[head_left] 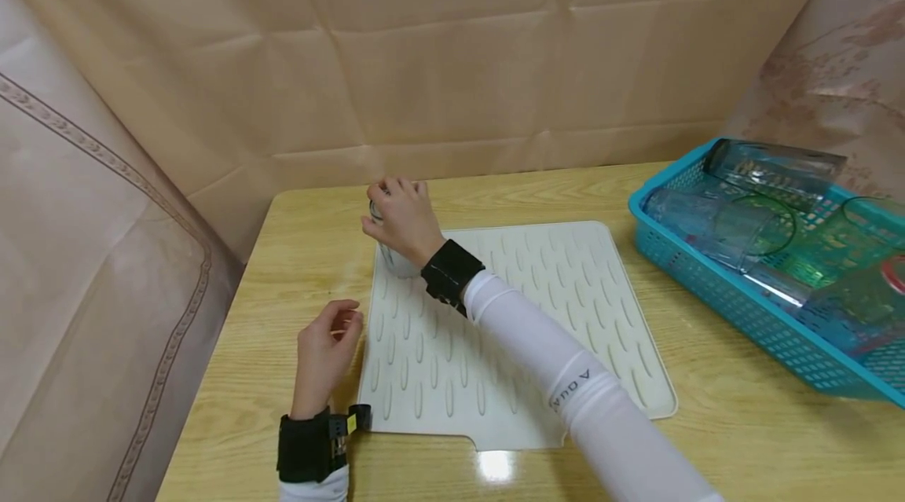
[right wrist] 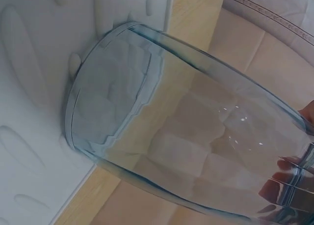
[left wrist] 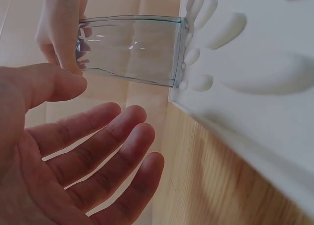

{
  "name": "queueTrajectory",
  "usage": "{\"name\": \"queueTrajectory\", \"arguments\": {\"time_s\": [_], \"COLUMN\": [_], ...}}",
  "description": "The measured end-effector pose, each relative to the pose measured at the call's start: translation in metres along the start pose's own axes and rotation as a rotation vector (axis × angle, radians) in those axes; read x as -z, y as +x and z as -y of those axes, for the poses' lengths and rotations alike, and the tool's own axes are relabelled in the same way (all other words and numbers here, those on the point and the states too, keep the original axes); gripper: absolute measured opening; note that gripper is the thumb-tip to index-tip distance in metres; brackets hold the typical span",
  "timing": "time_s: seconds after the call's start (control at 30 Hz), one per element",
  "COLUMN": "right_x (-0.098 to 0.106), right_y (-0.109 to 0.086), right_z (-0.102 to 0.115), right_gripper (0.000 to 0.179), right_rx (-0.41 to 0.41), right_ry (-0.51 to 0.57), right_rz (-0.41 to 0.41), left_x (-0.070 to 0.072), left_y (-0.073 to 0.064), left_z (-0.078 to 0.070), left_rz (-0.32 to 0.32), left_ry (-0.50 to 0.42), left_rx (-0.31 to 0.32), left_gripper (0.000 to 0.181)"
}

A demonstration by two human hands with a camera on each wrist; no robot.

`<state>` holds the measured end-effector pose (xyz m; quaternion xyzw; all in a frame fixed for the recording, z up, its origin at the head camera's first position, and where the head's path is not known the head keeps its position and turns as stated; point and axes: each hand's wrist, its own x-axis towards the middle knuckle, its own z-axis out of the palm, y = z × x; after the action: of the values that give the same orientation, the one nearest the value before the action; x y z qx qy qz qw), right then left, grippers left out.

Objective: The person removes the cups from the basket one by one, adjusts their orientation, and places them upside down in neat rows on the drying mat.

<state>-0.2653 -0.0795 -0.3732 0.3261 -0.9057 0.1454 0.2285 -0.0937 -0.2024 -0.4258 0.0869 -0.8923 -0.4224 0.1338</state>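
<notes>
A clear drinking glass [head_left: 398,263] stands upside down at the far left corner of a white ribbed drying mat [head_left: 434,360]. My right hand [head_left: 404,221] grips its upper end, fingers and thumb around the thick base. In the right wrist view, the wide rim of the glass [right wrist: 191,122] meets the mat's surface, and a few fingertips show through the other end. Nearer me, my left hand [head_left: 328,349] hovers by the mat's left edge with nothing in it. The left wrist view shows its fingers [left wrist: 110,141] apart and loosely bent, beside but not touching the glass [left wrist: 132,48].
At the right stands a blue perforated plastic basket [head_left: 714,294]. Several glasses lie in it, clear and green-tinted, including a dark-based tumbler [head_left: 778,168]. A wooden table [head_left: 283,266] carries everything. Beige cloth [head_left: 452,54] hangs behind, and pale curtains flank both sides.
</notes>
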Motion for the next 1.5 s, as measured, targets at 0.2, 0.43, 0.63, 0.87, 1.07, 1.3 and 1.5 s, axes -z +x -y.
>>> {"name": "queueTrajectory", "arguments": {"time_s": [0.2,0.43,0.63,0.87,1.07,1.3,1.5], "right_x": [0.000,0.003,0.008,0.015,0.024,0.027,0.030], "right_y": [0.000,0.001,0.000,-0.002,-0.005,-0.010,-0.015], "right_z": [-0.004,-0.007,-0.007,-0.011,-0.016,-0.026,-0.032], "right_gripper": [0.037,0.046,0.055,0.058,0.059,0.062,0.063], "right_rx": [-0.005,0.000,0.007,0.000,-0.033,-0.039,-0.030], "right_ry": [-0.060,-0.054,-0.066,-0.040,-0.052,-0.068,-0.065], "right_rz": [0.015,0.064,0.033,-0.009,0.007,-0.014,-0.043], "left_x": [-0.005,-0.006,-0.003,-0.002,-0.002,-0.002,-0.003], "left_y": [0.002,0.003,0.004,0.006,0.008,0.009,0.009], "left_z": [-0.002,0.000,0.002,0.001,0.000,0.001,0.001], "left_rz": [0.011,0.024,0.017,0.033,0.052,0.064,0.069], "left_ry": [0.000,0.016,0.028,0.032,0.031,0.028,0.026], "left_rx": [0.006,0.011,0.004,0.022,0.038,0.031,0.025], "left_gripper": [0.021,0.022,0.022,0.023,0.024,0.025,0.024]}}
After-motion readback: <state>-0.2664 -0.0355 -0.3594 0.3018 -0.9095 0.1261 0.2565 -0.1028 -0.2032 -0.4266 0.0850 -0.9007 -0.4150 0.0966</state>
